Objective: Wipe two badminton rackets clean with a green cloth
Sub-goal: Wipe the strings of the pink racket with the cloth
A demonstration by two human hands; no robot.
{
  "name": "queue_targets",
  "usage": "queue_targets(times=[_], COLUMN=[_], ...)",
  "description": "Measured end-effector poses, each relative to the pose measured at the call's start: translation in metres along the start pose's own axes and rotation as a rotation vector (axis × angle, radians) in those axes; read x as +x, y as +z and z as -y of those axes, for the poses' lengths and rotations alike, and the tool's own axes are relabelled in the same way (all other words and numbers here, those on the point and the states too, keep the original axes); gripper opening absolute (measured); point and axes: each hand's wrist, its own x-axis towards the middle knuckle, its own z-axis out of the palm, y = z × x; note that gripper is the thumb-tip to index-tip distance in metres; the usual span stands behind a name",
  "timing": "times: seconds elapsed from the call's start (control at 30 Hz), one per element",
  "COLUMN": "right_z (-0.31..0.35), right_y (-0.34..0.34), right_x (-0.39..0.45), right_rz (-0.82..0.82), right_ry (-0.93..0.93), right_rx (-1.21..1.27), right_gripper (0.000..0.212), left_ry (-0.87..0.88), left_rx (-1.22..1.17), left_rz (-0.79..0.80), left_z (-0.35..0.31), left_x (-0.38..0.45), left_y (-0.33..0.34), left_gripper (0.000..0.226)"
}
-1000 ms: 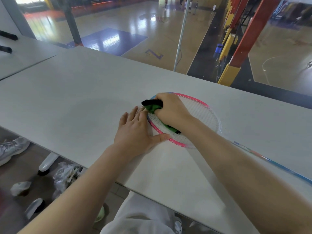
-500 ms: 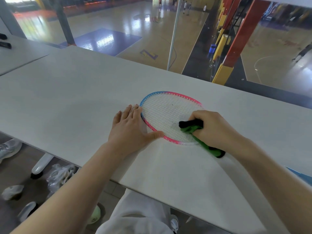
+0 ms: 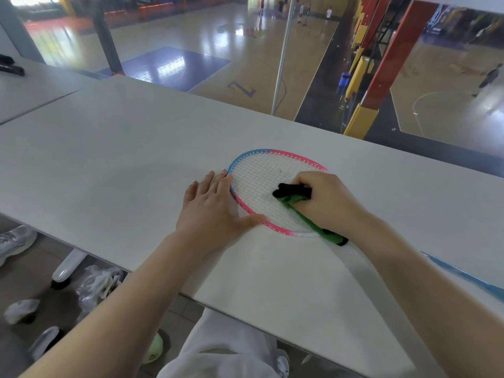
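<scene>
Right hand (image 3: 324,197) presses bunched cloth (image 3: 293,199) on strung racket (image 3: 261,181).

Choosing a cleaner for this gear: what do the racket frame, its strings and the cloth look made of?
Racket frame: smooth, glossy pink-and-blue paint over a thin rigid hoop; the core material cannot be told. Strings: white synthetic-looking cord in a taut grid. Green cloth: soft matte fabric with black edging, bunched in the right hand.

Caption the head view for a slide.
Right hand wipes the racket strings with a green cloth while the left hand steadies the frame on the table.
</scene>
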Motion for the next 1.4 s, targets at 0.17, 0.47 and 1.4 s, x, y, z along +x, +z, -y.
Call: queue_targets(times=[0.17, 0.47, 1.4], right_z=[0.03, 0.053, -0.023], right_y=[0.026, 0.048, -0.026], right_x=[0.049, 0.078, -0.018], right_rz=[0.0, -0.02, 0.054], right_ry=[-0.102, -0.164, 0.078], right_rx=[-0.036, -0.028, -0.016], right_gripper=[0.009, 0.009, 0.017], left_ry=[0.015, 0.023, 0.022], left_rx=[0.003, 0.021, 0.036], left_rz=[-0.015, -0.037, 0.032], left_z=[0.002, 0.001, 0.003], left_x=[0.001, 0.001, 0.002], left_y=[0.001, 0.002, 0.002], left_gripper=[0.126, 0.126, 0.116])
